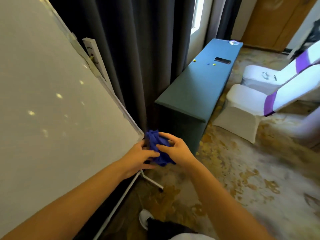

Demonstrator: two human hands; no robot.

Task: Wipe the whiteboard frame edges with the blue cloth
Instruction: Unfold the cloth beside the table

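Both hands are bunched around the blue cloth (pixel 158 147), left hand (pixel 138 157) and right hand (pixel 178 149) gripping it from either side. It's wadded up between them, just right of the whiteboard frame (pixel 128 116) corner.

I get one view, from the head, wide-angle, looking forward and down, close over both forearms, with the whiteboard (pixel 52 101) left and the floor (pixel 242 179) right.

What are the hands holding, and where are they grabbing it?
Both hands hold the blue cloth, bunched up. The left hand grips its lower left side, and the right hand pinches its right side, right by the whiteboard's corner.
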